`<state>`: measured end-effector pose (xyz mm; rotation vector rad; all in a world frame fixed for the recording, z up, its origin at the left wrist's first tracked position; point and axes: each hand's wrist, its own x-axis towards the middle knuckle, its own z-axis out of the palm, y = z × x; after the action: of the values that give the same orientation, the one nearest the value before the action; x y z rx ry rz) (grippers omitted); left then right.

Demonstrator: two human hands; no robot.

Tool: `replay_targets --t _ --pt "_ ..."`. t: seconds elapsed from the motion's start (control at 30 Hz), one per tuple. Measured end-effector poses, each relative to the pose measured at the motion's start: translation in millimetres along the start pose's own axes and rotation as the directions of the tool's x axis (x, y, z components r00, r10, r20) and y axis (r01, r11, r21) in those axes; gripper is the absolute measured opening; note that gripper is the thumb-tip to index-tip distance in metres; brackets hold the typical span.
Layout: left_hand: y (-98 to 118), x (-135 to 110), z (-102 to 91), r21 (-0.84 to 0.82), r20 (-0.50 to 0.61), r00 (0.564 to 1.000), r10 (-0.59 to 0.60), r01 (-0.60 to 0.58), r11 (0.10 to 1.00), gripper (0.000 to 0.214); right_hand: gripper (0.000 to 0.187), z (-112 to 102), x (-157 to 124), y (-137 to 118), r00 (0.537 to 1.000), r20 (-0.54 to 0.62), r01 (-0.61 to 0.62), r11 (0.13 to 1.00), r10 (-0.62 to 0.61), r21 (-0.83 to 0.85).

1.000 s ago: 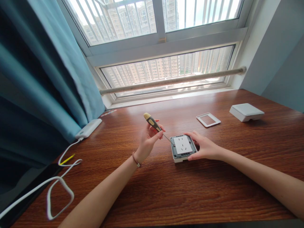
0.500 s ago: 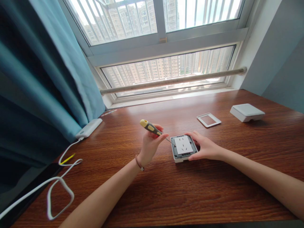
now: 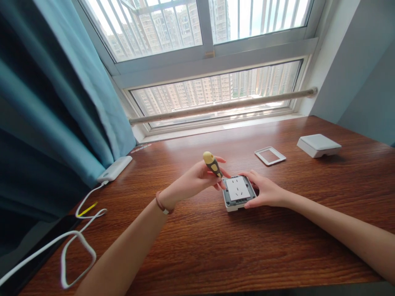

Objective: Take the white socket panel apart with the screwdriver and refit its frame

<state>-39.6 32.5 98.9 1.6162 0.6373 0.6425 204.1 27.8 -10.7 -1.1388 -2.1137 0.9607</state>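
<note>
A white wall socket in a grey frame (image 3: 238, 192) lies on the wooden table (image 3: 216, 246) in front of me. My left hand (image 3: 197, 181) is closed round a yellow-and-black screwdriver (image 3: 211, 163), held nearly upright with its tip down at the socket's left edge. My right hand (image 3: 266, 191) rests against the socket's right side, fingers curled along its edge and steadying it.
A white square cover frame (image 3: 270, 155) and a white box-shaped part (image 3: 319, 144) lie at the back right. A white power bank (image 3: 115, 168) with a looping white cable (image 3: 77, 240) sits at the left by the blue curtain (image 3: 52, 102). A window runs behind the table.
My left hand has moved right, closer to the socket, and swung the screwdriver from a low slant to nearly upright. My right hand and the socket have stayed put.
</note>
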Motion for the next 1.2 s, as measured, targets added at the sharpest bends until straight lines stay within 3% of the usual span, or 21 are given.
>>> replay_targets --t 0.13,0.2,0.27,0.37,0.47,0.7,0.9,0.97,1.03,1.1,1.2 --pt "7.9 8.1 1.9 0.163 0.023 1.000 -0.018 0.014 0.986 0.017 0.086 -0.8 -0.4 -1.1 1.000 0.012 -0.012 1.000 0.012 -0.019" --pt "3.5 10.2 3.7 0.210 -0.048 0.999 -0.012 0.022 0.978 0.015 0.086 -1.2 -0.7 -2.1 1.000 0.021 -0.017 0.999 0.018 -0.029" --pt "-4.6 10.5 6.1 0.249 -0.194 0.981 0.008 0.041 0.968 0.018 0.086 -1.2 -0.8 -2.8 1.000 0.023 -0.005 0.999 0.006 -0.033" --pt "-18.1 8.7 10.1 0.357 -0.428 0.895 0.121 0.045 0.933 0.022 0.086 -1.0 -0.8 -2.9 1.000 0.022 0.011 0.999 -0.011 -0.037" --pt "-26.8 7.3 13.5 0.419 -0.523 0.818 0.240 0.002 0.908 0.025 0.086 -0.7 -0.6 -1.9 1.000 0.021 0.009 0.999 -0.009 -0.042" --pt "-27.8 8.3 17.3 0.210 -0.477 0.863 0.167 -0.072 0.975 0.025 0.085 -0.6 -0.4 -1.6 1.000 0.015 -0.006 1.000 0.006 -0.015" --pt "-23.9 8.0 5.7 0.255 -0.666 0.709 0.232 -0.076 0.964 0.024 0.092 0.0 -1.5 2.4 1.000 0.018 -0.003 1.000 0.003 -0.010" --pt "-25.7 9.4 -4.7 0.218 -0.656 0.734 0.173 -0.034 0.975 0.022 0.097 -2.1 -1.2 2.4 1.000 -0.014 -0.005 1.000 0.005 -0.015" --pt "-32.3 12.2 -15.9 0.112 -0.581 0.814 0.008 0.070 0.991 0.022 0.089 -5.7 0.7 -2.0 0.994 -0.106 0.002 0.998 -0.008 -0.062" --pt "-43.7 16.0 -25.1 -0.012 -0.435 0.874 -0.215 0.233 0.973 0.021 0.061 -8.8 5.2 -11.6 0.980 -0.195 0.022 0.990 -0.050 -0.141" --pt "-63.0 21.1 -31.2 -0.097 -0.235 0.877 -0.420 0.409 0.908 0.023 0.022 -7.3 16.1 -32.8 0.980 -0.161 0.068 0.957 -0.116 -0.280"
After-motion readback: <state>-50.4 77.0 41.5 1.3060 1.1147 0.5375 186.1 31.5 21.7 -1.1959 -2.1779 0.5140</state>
